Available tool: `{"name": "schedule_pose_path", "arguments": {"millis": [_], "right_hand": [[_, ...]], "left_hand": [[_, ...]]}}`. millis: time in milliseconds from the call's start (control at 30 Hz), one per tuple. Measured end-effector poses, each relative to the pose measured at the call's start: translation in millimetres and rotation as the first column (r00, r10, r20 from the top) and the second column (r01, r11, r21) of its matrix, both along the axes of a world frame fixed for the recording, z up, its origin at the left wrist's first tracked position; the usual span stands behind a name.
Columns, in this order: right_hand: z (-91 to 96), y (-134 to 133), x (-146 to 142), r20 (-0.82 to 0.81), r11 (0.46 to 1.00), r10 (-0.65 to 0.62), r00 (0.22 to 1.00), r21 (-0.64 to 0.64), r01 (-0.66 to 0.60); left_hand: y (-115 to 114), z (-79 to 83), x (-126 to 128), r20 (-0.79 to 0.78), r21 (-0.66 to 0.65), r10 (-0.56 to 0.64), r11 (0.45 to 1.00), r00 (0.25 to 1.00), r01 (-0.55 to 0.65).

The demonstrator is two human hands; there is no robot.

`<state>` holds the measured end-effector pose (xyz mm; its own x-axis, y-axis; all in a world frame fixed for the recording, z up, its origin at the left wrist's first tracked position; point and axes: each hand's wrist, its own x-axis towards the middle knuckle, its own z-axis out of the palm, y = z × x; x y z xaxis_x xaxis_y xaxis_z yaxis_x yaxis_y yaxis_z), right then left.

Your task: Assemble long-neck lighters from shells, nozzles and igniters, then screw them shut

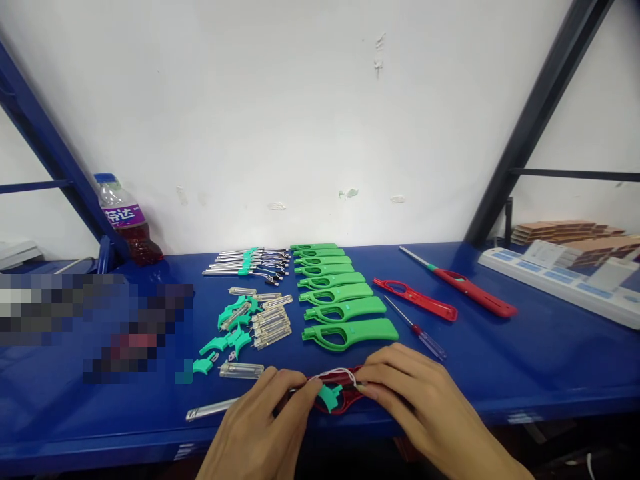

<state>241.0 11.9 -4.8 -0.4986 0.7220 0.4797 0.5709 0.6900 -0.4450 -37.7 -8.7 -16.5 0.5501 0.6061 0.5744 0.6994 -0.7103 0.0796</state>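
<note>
From my end, I have both hands low at the near edge of the blue surface (480,353), working over a red handle (353,397). It lies between them, partly hidden, with a teal trigger (329,398) in its middle. My left hand (267,410) has its fingers closed on the handle's left part, fingertips against the trigger. My right hand (423,393) has thumb and forefinger pinched at the right part; I can't tell whether they also grip a small part there. A white wire (340,371) arches between the two sets of fingertips. A metal tube (213,408) sticks out to the left from behind my left hand.

Just above that tube lies a single clear tank (243,371). Beyond it I see loose teal triggers (241,341), a pile of clear tanks (271,331) and a stack of wired metal rods (225,272). Green handles (375,329) line up centrally. To their right lie a red half-handle (440,309), a screwdriver (430,343) and a long red lighter (475,293).
</note>
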Motion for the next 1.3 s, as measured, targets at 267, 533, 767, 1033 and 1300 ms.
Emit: {"name": "schedule_pose_path", "arguments": {"millis": [267,533,767,1033,1300], "right_hand": [[2.4,-1.3,-0.6,-0.010,0.998,0.012,1.000,-0.063,-0.013],[5.0,-1.1,1.0,-0.013,0.998,0.043,0.999,-0.051,-0.044],[6.3,0.0,3.4,-0.001,0.998,0.066,0.998,-0.003,-0.066],[6.8,-0.2,2.5,-0.024,0.997,0.074,0.997,-0.031,-0.075],[0.9,-0.4,2.0,-0.080,0.997,0.064,0.995,-0.034,-0.066]], "left_hand": [[0.6,8.2,8.3,0.020,-0.021,0.000,1.000,1.000,0.001],[5.4,5.6,17.8,0.056,0.025,-0.018,1.000,0.998,0.016],[7.5,2.9,17.1,0.072,0.042,-0.002,0.999,0.997,-0.001],[10.9,-2.6,16.7,0.089,0.031,-0.041,0.999,0.995,0.039],[8.8,-0.8,19.7,0.130,0.003,-0.023,1.000,0.991,0.023]]}}
